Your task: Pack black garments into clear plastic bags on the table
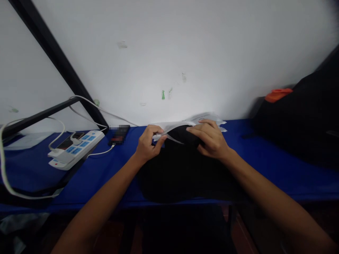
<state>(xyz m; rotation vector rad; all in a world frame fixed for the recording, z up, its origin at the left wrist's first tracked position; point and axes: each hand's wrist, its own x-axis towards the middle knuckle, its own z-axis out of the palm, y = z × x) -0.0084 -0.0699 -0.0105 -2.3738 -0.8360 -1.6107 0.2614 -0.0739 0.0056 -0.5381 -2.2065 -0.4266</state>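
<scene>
A clear plastic bag (pixel 209 116) lies toward the wall with its mouth facing me. My left hand (pixel 150 143) pinches the left edge of that mouth between thumb and fingers. Black cloth (pixel 185 173), perhaps a folded garment, spreads from the bag's opening down to the front edge of the blue surface. My right hand (pixel 210 139) is closed around a bunched end of the cloth at the opening, its fingers over the top. How far the cloth reaches into the bag is hidden by my hands.
At left, a white power strip (pixel 79 150) with plugged-in cables sits near a black metal frame (pixel 58 56). A dark phone (pixel 119 134) has a white cable attached. A large black bag (pixel 304 120) with an orange piece (pixel 278 94) stands at right. The white wall (pixel 212 53) rises behind.
</scene>
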